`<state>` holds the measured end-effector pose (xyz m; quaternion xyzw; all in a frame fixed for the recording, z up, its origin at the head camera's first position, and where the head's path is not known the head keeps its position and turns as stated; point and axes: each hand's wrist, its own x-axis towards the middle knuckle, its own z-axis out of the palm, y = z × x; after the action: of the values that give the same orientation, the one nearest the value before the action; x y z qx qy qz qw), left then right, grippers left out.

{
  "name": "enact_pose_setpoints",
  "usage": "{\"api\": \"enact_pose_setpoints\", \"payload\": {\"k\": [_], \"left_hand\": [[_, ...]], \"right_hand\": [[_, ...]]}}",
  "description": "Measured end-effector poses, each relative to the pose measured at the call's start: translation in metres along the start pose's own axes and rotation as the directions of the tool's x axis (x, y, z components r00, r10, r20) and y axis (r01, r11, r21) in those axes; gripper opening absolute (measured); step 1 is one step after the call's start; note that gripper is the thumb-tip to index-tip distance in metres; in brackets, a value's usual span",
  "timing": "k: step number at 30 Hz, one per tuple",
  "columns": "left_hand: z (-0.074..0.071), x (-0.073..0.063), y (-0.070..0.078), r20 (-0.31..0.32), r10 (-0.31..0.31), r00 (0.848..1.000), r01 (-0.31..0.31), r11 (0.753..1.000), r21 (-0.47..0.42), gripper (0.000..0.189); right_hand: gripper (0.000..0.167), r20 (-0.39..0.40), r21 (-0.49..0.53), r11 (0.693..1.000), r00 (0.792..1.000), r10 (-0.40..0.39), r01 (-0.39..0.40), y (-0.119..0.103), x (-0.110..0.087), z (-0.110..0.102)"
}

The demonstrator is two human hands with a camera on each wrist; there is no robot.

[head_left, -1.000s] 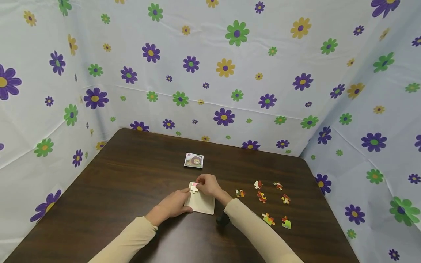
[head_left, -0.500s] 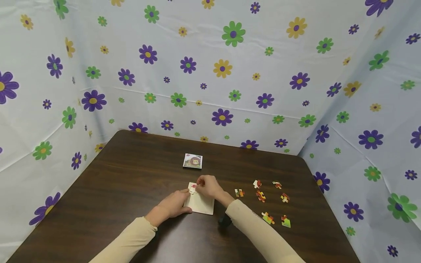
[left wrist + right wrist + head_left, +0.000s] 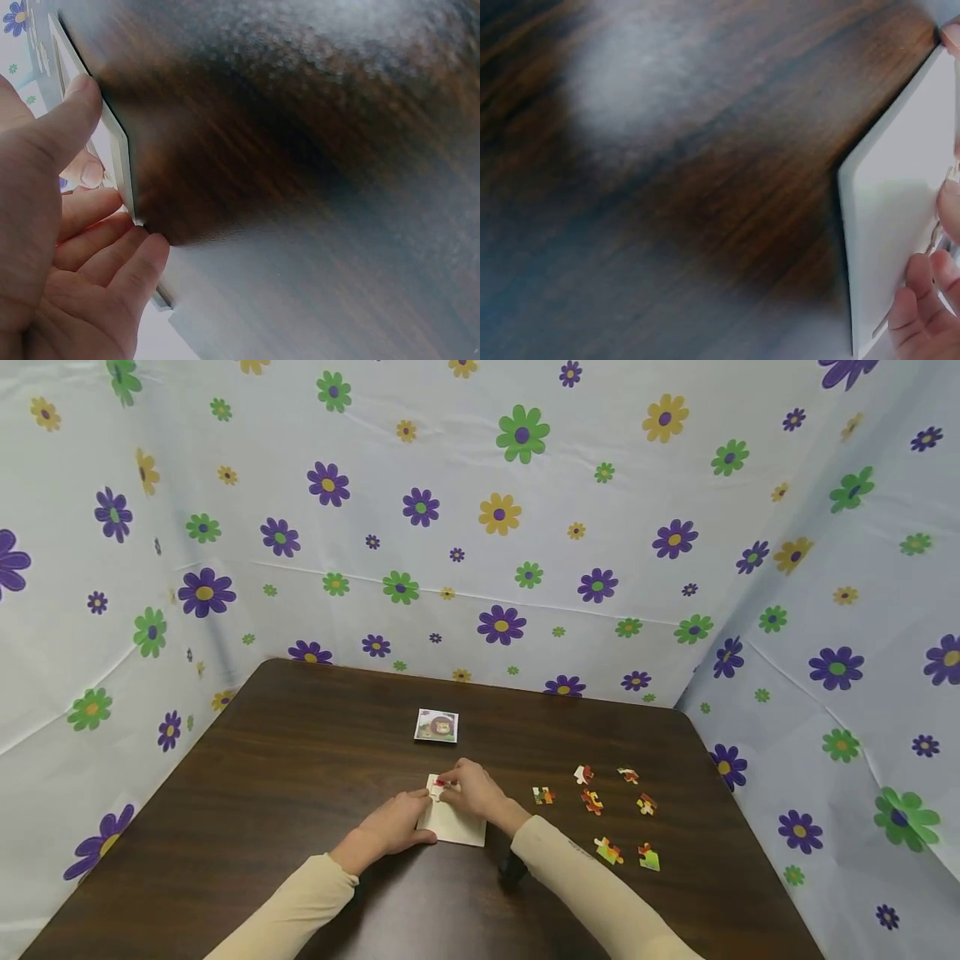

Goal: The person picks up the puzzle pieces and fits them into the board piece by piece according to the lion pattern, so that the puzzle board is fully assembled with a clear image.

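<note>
A pale, square puzzle board [image 3: 461, 828] lies flat on the dark table. My left hand [image 3: 393, 827] holds its left side, thumb at the near edge and fingers along the left edge; in the left wrist view the thumb [image 3: 75, 105] lies over the rim. Over the board's far part, my right hand [image 3: 476, 789] has thumb and index finger at a white jigsaw piece with red [image 3: 439, 783], in the far left corner. The fingers partly cover this spot. In the right wrist view, the bare near part of the board [image 3: 900, 180] shows beside the right fingertips.
A small lion picture card [image 3: 437, 725] lies beyond the board. Several loose jigsaw pieces are spread to the right, among them a red-and-yellow piece [image 3: 592, 802] and a green one [image 3: 648, 857]. A flowered cloth [image 3: 450, 527] hangs behind the table [image 3: 315, 735].
My right thumb and index finger have spread wider and reach a little further left over the jigsaw piece. The left hand stays at the board's side. The head view has shifted slightly.
</note>
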<state>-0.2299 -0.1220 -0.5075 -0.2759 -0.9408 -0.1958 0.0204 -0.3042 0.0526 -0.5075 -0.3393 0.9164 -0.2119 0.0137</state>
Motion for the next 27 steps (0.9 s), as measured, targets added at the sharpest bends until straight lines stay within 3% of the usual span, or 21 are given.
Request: {"api": "enact_pose_setpoints", "payload": {"k": [10,20,27], "left_hand": [[-0.009,0.009,0.005,0.007,-0.010,1.000,0.009,1.000,0.020,0.039],[-0.002,0.014,0.005,-0.008,0.027,1.000,-0.027,0.999,0.017,0.034],[-0.001,0.008,0.004,-0.005,-0.018,1.000,0.018,1.000,0.002,0.037]], "right_hand": [[0.036,0.030,-0.050,0.998,0.999,-0.044,0.045,0.006,0.001,-0.012],[0.022,0.023,-0.047,0.999,1.000,0.014,-0.013,0.012,-0.004,-0.009],[0.020,0.015,-0.049,0.999,1.000,0.005,-0.004,0.006,-0.006,-0.004]]}}
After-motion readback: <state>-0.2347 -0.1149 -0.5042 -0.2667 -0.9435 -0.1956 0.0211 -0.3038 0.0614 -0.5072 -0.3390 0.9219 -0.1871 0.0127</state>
